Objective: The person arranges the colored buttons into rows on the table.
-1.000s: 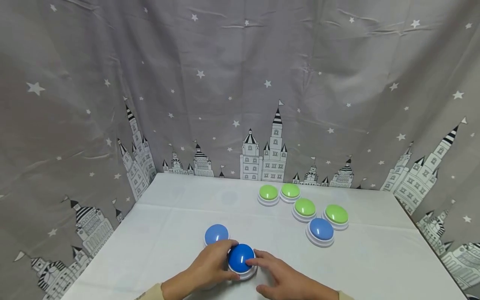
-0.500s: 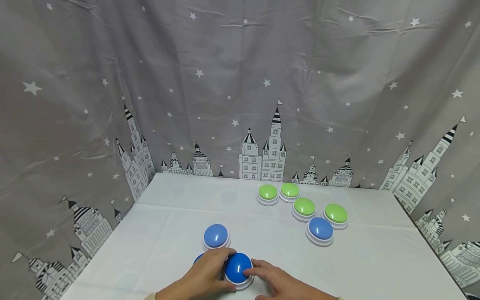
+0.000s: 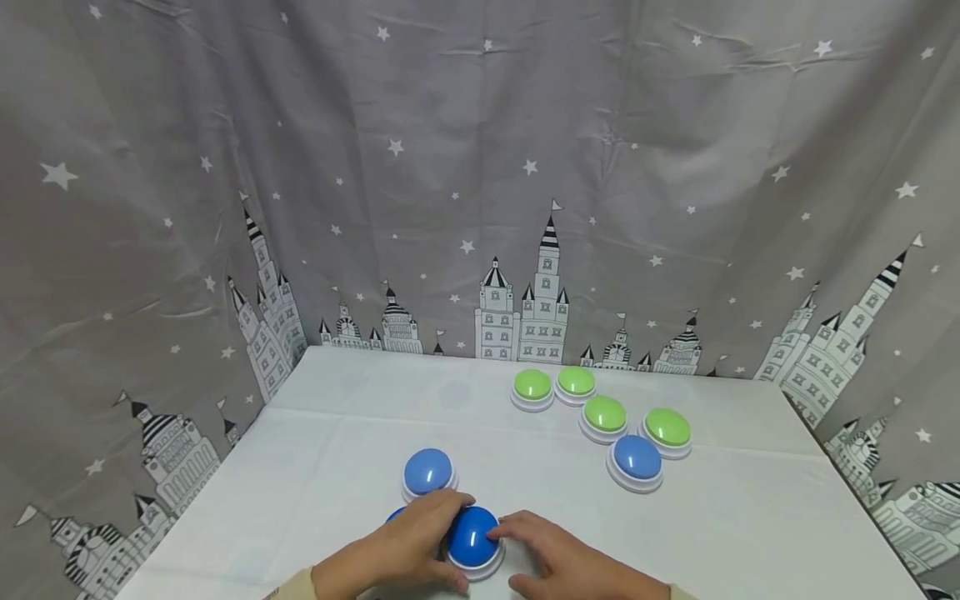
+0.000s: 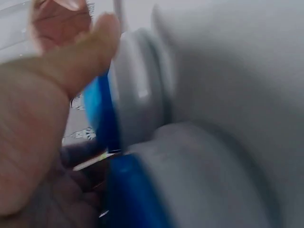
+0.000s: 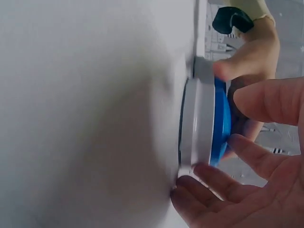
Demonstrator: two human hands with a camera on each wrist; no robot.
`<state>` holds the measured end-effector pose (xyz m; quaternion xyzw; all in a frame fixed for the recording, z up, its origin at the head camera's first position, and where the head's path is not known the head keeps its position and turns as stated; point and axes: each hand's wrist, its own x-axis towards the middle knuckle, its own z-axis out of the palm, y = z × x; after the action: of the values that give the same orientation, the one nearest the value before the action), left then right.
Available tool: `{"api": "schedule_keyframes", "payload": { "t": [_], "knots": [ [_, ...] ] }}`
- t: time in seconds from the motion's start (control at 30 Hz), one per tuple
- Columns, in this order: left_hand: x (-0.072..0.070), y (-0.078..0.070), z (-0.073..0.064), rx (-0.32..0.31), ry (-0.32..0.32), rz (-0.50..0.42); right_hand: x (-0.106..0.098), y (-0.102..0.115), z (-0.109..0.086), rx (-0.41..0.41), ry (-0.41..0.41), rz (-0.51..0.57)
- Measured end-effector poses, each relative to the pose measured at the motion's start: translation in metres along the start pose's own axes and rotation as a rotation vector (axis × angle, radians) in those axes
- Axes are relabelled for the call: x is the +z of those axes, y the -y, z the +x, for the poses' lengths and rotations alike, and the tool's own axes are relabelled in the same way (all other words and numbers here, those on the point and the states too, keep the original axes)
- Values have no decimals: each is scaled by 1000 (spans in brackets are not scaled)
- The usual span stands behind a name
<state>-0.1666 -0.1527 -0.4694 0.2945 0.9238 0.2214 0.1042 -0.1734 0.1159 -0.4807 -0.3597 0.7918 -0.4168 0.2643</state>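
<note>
In the head view my left hand curves round the left side of a dark blue domed push button on a white round base, its thumb at the near edge and fingers at the far edge. Fingertips of my right hand meet the button's right side, and the right thumb stands apart from it. Another dark blue push button sits against the first one's base in the left wrist view; the left hand hides most of it in the head view. A lighter blue push button stands just beyond the left hand.
Several green push buttons stand at the back right of the white table. A lighter blue push button stands near them. A grey curtain printed with castles and stars encloses the table's back and sides.
The dark blue button and both hands have moved toward me and slightly left. Part of the second dark blue button now shows behind the left hand. The other buttons stay put on the table.
</note>
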Motion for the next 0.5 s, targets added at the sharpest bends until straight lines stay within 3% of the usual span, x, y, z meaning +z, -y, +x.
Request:
{"api": "schedule_keyframes", "payload": {
  "t": [0.1,0.2,0.37,0.5],
  "knots": [
    [-9,1,7,50,28,-17,-9,-5,6,-91,-26,-65],
    [-18,1,18,24,58,-70,-19,-11,14,-137,-85,-173],
    [-32,5,47,-9,46,-138,-41,-25,28,-47,-192,-264],
    [-43,11,74,-44,18,-108,-57,-41,39,11,-327,-355]
  ]
}}
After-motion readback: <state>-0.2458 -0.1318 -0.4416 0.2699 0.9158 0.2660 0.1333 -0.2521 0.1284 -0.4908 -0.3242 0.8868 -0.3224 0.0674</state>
